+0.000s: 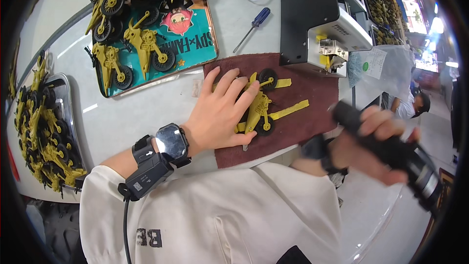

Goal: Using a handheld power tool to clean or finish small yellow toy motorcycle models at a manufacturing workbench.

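Yellow plastic toy motorcycle parts (257, 110) with black wheels lie on a maroon cloth (312, 117) in front of me. My left hand (220, 105) rests palm down over them, fingers spread. Its index fingertip and thumb touch the yellow parts, and the hand hides some of them. Yellow strips (290, 110) stick out to the right of the wheels. Off to the right, my right hand (376, 144) is wrapped round a black cylindrical electric screwdriver (359, 124), raised away from the cloth. Motion blurs that hand and its tool.
A teal picture tray (205, 51) at the upper left carries several yellow toy motorcycles; a metal tray (73, 117) at far left holds more. A blue-handled screwdriver (260, 17) lies beside a black-and-white machine (308, 19). A clear plastic bag (391, 76) sits right of it.
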Tool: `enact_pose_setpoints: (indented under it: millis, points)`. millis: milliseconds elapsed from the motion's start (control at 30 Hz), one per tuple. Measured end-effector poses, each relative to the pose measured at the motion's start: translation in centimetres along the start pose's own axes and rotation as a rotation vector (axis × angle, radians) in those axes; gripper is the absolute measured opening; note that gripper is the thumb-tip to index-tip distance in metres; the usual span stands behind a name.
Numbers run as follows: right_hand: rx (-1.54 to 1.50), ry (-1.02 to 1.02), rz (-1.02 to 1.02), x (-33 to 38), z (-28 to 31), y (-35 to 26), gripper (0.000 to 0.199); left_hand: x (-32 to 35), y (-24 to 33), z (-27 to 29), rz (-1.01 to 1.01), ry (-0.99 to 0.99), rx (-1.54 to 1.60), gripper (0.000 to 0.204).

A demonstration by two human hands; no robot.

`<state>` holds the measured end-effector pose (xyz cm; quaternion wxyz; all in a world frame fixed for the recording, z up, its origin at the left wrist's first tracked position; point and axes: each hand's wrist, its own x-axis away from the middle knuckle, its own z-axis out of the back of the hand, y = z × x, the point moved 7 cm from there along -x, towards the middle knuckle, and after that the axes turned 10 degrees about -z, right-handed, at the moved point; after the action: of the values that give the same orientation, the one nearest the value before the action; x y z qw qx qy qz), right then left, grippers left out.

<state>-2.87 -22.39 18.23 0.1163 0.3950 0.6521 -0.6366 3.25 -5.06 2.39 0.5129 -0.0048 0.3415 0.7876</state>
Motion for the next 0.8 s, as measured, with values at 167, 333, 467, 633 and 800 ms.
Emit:
enact_pose_setpoints:
  millis: [167,333,467,633,800]
  points:
    - [0.454,0.443,0.183,-4.5,3.9,1.4,0.081,-1.1,0.6,-0.3,-0.033,0.005,0.019,0.083]
    - [0.392,0.314,-0.088,-4.0,2.5,4.1,0.079,-0.7,0.2,0.3,-0.007,0.035,0.037,0.085]
    - [-0.052,-0.022,-0.121,-1.1,-0.3,4.0,0.086,-0.4,0.0,0.2,0.005,0.037,0.039,0.085]
    - [-0.118,-0.084,-0.133,0.7,-3.8,5.0,0.086,-0.5,0.2,0.4,-0.014,0.049,0.059,0.083]
    - [-0.043,-0.045,-0.17,0.3,-3.3,6.9,0.085,-0.6,0.2,0.2,-0.013,0.05,0.08,0.082]
